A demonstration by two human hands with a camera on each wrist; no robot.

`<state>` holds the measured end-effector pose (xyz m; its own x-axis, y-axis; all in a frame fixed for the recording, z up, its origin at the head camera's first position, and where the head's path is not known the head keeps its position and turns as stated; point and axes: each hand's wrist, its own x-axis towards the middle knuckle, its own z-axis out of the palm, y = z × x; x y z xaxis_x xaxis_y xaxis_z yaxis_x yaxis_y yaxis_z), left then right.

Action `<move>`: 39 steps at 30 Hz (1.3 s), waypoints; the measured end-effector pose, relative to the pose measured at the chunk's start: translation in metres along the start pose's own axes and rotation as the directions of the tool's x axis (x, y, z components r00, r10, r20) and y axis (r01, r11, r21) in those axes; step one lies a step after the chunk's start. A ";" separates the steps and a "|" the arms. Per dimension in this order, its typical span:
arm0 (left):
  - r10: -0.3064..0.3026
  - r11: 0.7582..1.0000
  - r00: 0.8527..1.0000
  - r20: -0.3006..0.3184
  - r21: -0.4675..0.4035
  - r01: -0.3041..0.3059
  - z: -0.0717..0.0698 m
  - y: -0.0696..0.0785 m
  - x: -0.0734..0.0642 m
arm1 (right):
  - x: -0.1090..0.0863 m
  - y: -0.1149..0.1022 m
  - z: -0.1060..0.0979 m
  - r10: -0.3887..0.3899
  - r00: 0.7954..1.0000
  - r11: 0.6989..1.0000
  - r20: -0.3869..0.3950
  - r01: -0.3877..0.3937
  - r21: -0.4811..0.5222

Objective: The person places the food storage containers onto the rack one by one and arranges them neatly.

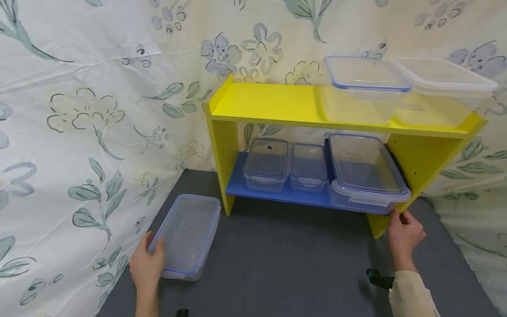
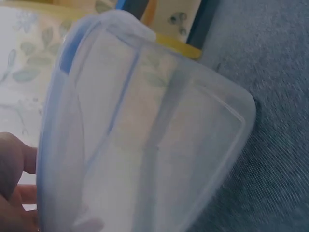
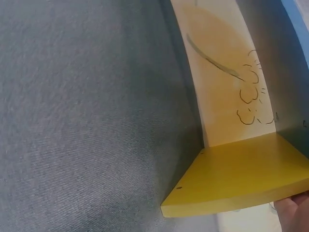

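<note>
My left hand grips the near left edge of a clear lidded food container with a blue rim, thumb over the lid. In the left wrist view the container shows its clear wall close over the dark cloth, fingertips at its rim. Over on the right, my right hand pinches the front edge of the yellow side panel of a small shelf unit, below its blue board. The right wrist view shows this yellow panel with thumb and fingers at its edge.
On the blue lower board sit two small lidded containers and a larger one. Two tall clear containers stand on the yellow top. Floral cloth surrounds the grey surface.
</note>
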<state>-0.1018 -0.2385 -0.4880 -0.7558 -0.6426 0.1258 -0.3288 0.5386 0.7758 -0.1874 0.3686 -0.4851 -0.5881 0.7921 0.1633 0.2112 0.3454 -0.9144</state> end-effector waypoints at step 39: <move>-0.088 0.756 0.808 0.582 -0.489 0.434 -0.026 -0.028 -0.021 | -0.002 0.003 0.001 -0.074 0.996 0.997 -0.040 0.075 0.004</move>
<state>-0.0622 -0.2542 -0.4968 -0.9116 -0.2499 -0.3264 -0.3000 -0.1385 0.9438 -0.1862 0.3675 -0.4885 -0.5703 0.7838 0.2457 0.1632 0.4013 -0.9013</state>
